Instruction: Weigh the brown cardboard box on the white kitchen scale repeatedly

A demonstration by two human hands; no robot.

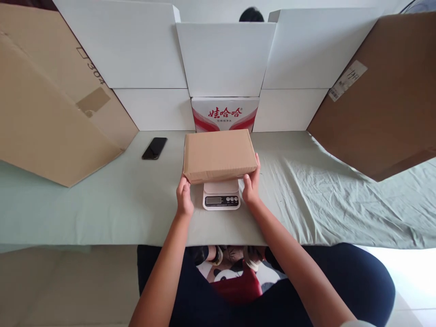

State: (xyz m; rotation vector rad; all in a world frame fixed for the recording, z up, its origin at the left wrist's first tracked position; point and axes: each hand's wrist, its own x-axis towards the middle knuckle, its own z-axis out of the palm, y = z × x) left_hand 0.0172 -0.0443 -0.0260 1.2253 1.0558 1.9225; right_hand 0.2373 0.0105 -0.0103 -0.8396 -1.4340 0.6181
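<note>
Brown cardboard box (220, 152), held at its near corners by the left hand (185, 196) and right hand (251, 186), sits over the white digital scale (221, 203); I can't tell if they touch; a black smartphone (155, 148) lies left on the green cloth (102, 209)

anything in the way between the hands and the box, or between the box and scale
Nothing visible: the left hand and right hand hold the box at its near corners. No object shows between it and the scale, though the box hides part of the scale. The phone lies off to the left.
</note>
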